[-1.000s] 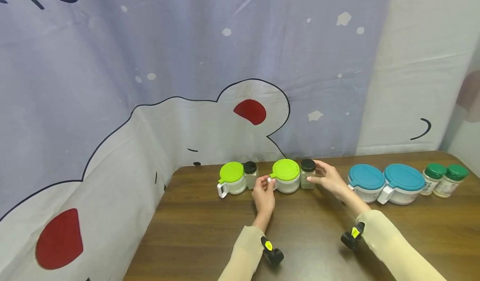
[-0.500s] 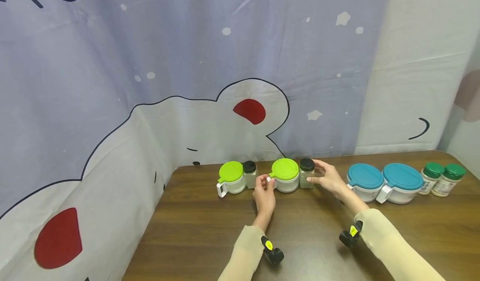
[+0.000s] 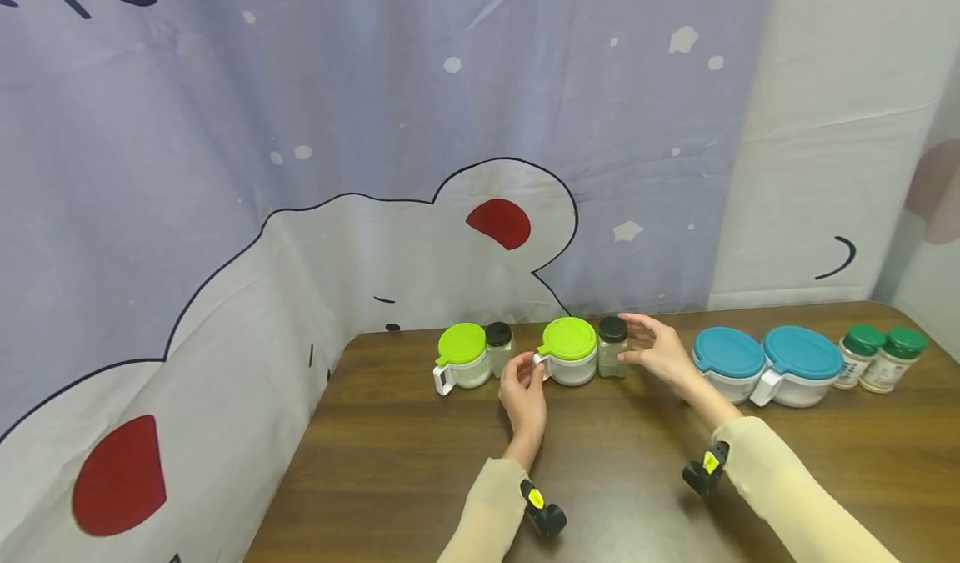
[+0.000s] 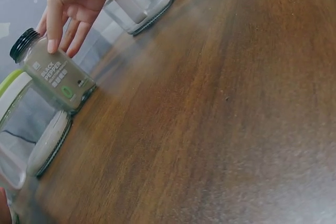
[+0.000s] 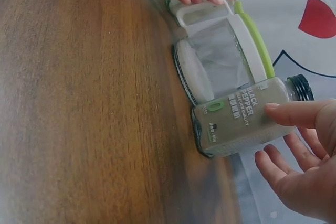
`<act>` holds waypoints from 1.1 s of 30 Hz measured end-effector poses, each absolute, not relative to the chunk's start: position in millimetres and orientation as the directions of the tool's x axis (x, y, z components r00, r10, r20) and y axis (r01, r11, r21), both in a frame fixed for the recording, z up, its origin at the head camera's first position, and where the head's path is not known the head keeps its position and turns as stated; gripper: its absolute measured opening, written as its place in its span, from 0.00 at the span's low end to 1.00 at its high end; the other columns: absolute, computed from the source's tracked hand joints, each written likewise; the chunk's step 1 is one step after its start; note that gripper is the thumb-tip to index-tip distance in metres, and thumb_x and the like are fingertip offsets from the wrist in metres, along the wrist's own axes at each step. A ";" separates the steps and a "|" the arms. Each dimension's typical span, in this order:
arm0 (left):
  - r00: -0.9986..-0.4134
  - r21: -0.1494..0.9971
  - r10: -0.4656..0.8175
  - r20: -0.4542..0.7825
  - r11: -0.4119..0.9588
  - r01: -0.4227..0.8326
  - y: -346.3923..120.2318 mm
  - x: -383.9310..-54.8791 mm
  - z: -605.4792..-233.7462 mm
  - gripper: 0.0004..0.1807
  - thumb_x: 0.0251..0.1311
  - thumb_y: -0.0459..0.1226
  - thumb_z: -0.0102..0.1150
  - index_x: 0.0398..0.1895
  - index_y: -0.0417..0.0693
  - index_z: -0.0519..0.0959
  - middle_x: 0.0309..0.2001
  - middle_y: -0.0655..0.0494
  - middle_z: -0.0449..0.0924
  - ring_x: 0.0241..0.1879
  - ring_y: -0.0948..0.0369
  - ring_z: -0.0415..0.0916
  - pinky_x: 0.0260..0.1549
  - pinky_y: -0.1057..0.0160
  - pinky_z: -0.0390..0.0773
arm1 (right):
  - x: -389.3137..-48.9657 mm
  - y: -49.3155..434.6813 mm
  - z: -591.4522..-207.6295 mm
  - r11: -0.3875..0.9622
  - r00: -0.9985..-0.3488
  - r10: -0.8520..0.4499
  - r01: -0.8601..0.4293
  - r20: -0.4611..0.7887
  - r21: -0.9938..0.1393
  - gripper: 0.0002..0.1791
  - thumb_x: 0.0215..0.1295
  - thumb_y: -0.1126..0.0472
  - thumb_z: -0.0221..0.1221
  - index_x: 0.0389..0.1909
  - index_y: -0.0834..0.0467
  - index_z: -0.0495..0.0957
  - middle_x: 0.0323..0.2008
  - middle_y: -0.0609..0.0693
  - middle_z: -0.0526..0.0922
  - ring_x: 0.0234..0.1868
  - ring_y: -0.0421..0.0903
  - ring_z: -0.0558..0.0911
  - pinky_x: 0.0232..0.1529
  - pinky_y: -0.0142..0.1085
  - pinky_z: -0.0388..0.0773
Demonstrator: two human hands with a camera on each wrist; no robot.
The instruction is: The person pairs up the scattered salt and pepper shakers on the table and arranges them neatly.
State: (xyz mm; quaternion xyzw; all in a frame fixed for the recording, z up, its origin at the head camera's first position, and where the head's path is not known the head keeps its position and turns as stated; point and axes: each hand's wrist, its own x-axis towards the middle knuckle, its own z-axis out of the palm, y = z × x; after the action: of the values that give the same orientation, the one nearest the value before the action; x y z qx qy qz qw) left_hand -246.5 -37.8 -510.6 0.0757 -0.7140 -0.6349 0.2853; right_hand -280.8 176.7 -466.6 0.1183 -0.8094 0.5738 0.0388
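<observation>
A glass jar with a lime lid [image 3: 570,339] and white handle stands on the table. My left hand [image 3: 522,400] is at its handle, loosely bent fingertips right by the handle's upper end in the right wrist view. Against the jar's other side stands a bottle labelled black pepper [image 5: 236,116], upright, with a black cap. My right hand [image 3: 660,354] is beside this bottle: the thumb [image 5: 291,114] lies over its front while the other fingers spread loosely apart behind it. In the left wrist view, the right hand [image 4: 79,3] comes down over the bottle's shoulder.
Another lime-lidded jar [image 3: 462,344] and black-capped bottle [image 3: 500,350] stand to the left. To the right are two blue-lidded jars [image 3: 802,353] and two green-capped bottles [image 3: 903,346]. A printed curtain [image 3: 420,254] hangs behind the wooden table [image 3: 600,463].
My left hand has drawn slightly left from the handle. My right hand's fingers have loosened a little from the pepper bottle. The jar and bottle stay side by side.
</observation>
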 end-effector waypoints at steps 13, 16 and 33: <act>-0.818 0.945 -0.480 0.317 0.088 0.315 -28.9 -242.3 -506.1 0.06 0.61 0.27 0.56 0.39 0.37 0.80 0.40 0.43 0.81 0.40 0.55 0.79 0.39 0.72 0.78 | -270.1 188.9 -452.6 0.397 -0.954 -0.115 -0.300 0.277 -0.867 0.35 0.50 0.74 0.67 0.62 0.69 0.68 0.58 0.69 0.75 0.58 0.65 0.75 0.54 0.51 0.76; -0.820 0.943 -0.472 0.324 0.090 0.321 -24.8 -240.0 -501.9 0.06 0.61 0.26 0.56 0.40 0.34 0.79 0.39 0.40 0.81 0.40 0.54 0.79 0.38 0.69 0.79 | -267.1 190.6 -449.6 0.415 -0.950 -0.111 -0.311 0.292 -0.855 0.34 0.50 0.73 0.67 0.61 0.69 0.69 0.57 0.69 0.75 0.56 0.65 0.76 0.52 0.49 0.78; -0.816 0.917 -0.421 0.395 0.132 0.376 -7.0 -222.5 -479.9 0.06 0.58 0.23 0.56 0.38 0.30 0.78 0.38 0.38 0.81 0.37 0.51 0.78 0.33 0.63 0.81 | -253.4 202.2 -440.3 0.472 -0.948 -0.109 -0.315 0.300 -0.823 0.33 0.52 0.69 0.68 0.61 0.66 0.69 0.58 0.68 0.75 0.54 0.66 0.77 0.47 0.45 0.81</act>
State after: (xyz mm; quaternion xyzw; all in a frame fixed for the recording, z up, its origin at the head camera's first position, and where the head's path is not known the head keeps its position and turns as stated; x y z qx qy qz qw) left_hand -222.5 -7.0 -479.9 0.0164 -0.6887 -0.6588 0.3025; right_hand -253.4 202.2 -440.3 0.1244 -0.8517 0.4984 0.1035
